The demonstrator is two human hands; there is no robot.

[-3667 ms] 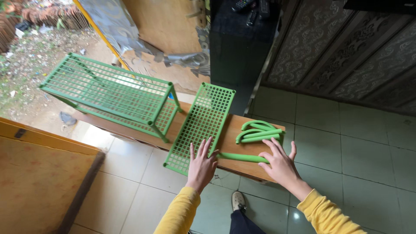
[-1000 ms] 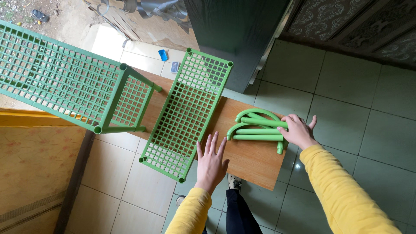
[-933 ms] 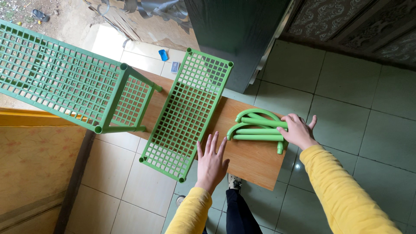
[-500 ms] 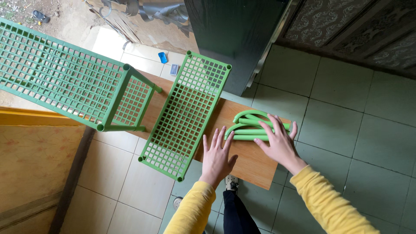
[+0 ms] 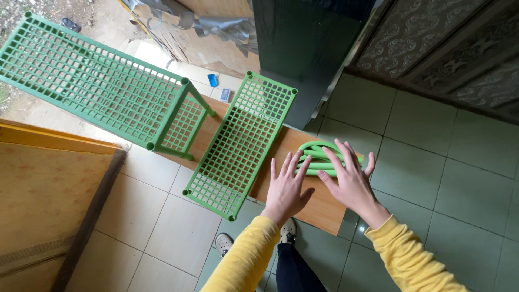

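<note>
Both hands flat and empty, fingers spread wide. Left hand (image 5: 286, 186) rests palm-down on the wooden bench (image 5: 316, 203), just beside the loose green grid panel (image 5: 240, 143). Right hand (image 5: 351, 181) lies over the bundle of green tubes (image 5: 319, 157), covering its right part; fingers splayed, not closed on anything. Tubes sit on the bench's right part, just right of the panel. Progress, my read: one green rack section (image 5: 102, 89) looks assembled, standing on the bench's far left end with grid top and side fitted. Panel and tubes are unattached, so most of the fitting seems left to do. Can't tell the tube count; the right hand hides part of the bundle. Rack's left end is cut off by the frame. Small blue things (image 5: 212, 80) on the floor too small to identify.
</note>
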